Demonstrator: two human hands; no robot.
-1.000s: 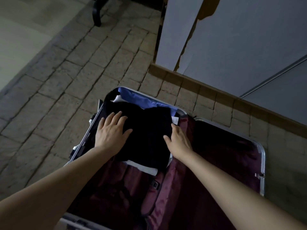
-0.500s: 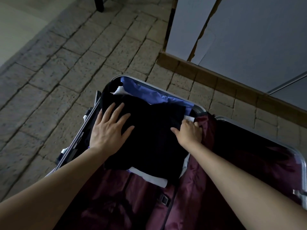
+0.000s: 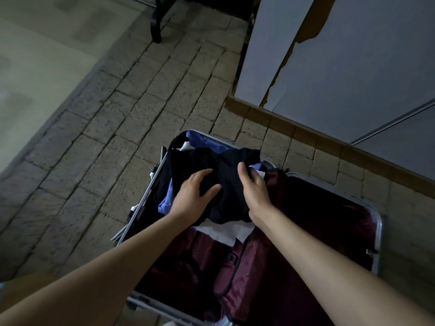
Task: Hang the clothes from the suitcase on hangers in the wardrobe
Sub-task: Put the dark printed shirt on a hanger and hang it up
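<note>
An open suitcase (image 3: pixel 375 222) with a silver rim and maroon lining lies on the floor. Its left half holds folded clothes: a black garment (image 3: pixel 226 170) on top, a blue one (image 3: pixel 204 141) and a white one (image 3: pixel 219 230) beneath. My left hand (image 3: pixel 191 196) grips the black garment's left part, fingers curled into the bunched cloth. My right hand (image 3: pixel 253 187) holds its right side, fingers tucked under the fabric. The black garment is rumpled and raised off the pile. The grey wardrobe (image 3: pixel 341 55) stands at the upper right. No hangers are in view.
Stone-patterned tile floor (image 3: pixel 117 137) surrounds the suitcase. A dark furniture leg (image 3: pixel 156 24) stands at the top centre. A wooden plinth (image 3: pixel 306 135) runs along the wardrobe's base just beyond the suitcase. A pale floor area (image 3: pixel 35 55) lies at the left.
Both hands went from lying on the flat folded black garment to gripping it; the garment is now bunched and lifted, exposing more blue cloth at the left. The camera has drawn back.
</note>
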